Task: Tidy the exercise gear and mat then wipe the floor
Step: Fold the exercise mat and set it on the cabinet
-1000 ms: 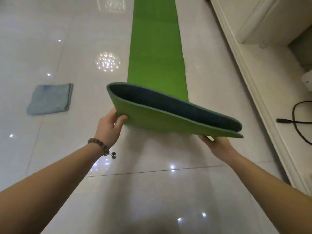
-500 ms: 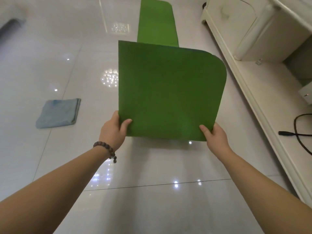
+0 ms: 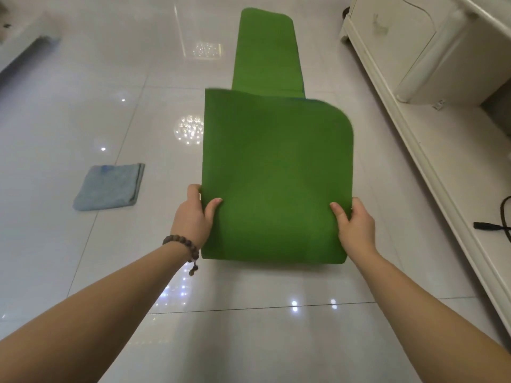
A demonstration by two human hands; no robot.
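A green exercise mat (image 3: 276, 172) lies lengthwise on the glossy tiled floor, its far end flat and its near end lifted and folded over into a wide panel. My left hand (image 3: 193, 217), with a bead bracelet on the wrist, grips the panel's left edge, thumb on top. The right edge is gripped the same way by my right hand (image 3: 356, 228). The panel's bottom fold hangs just above the floor. A folded light-blue cloth (image 3: 109, 186) lies on the tiles to the left, apart from the mat.
A cream cabinet (image 3: 414, 51) on a low cream platform (image 3: 453, 172) runs along the right side. A black cable with a plug (image 3: 489, 226) rests on that platform. A dark object sits at the far left edge of the floor (image 3: 27, 48).
The mat's near end went from a low open fold to an upright panel, then lower and closer to me. Both hands shifted higher up along its side edges. More of the far end shows.
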